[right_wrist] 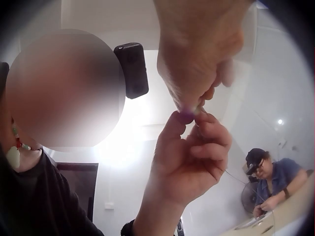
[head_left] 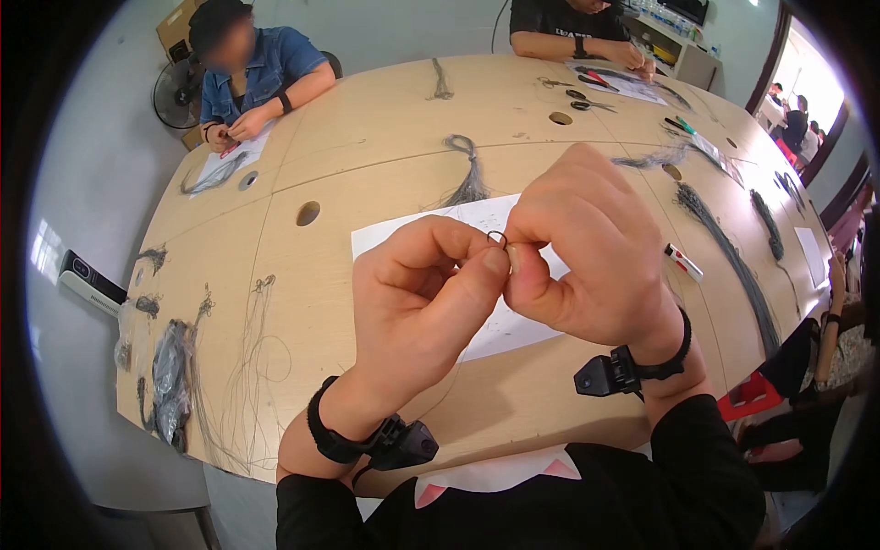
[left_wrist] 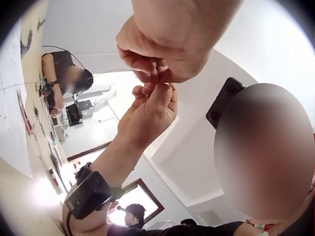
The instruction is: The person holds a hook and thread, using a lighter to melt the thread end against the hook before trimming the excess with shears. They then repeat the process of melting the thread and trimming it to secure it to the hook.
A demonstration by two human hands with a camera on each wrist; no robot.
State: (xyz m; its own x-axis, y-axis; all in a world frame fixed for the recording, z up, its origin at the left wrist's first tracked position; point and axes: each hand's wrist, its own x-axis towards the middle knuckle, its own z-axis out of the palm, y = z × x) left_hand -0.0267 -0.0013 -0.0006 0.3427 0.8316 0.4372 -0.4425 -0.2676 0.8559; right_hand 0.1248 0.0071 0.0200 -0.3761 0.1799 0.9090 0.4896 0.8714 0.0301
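A small dark hook [head_left: 497, 236] shows between the fingertips of both hands, above a white sheet of paper [head_left: 385, 236]. The left hand [head_left: 412, 298] pinches it between thumb and index finger. Close against it, the right hand [head_left: 591, 252] has its thumb and index finger pinched together at the same spot. A thin line [right_wrist: 236, 176] trails from the left hand in the right wrist view. The fingers hide most of what they hold.
Beyond the paper lies a looped bundle of grey line [head_left: 470, 170]. A marker [head_left: 684, 262] and a long grey bundle [head_left: 729, 247] are at right. Loose lines [head_left: 247, 367] and a plastic bag [head_left: 170, 376] lie at left. Two people sit across the table [head_left: 330, 275].
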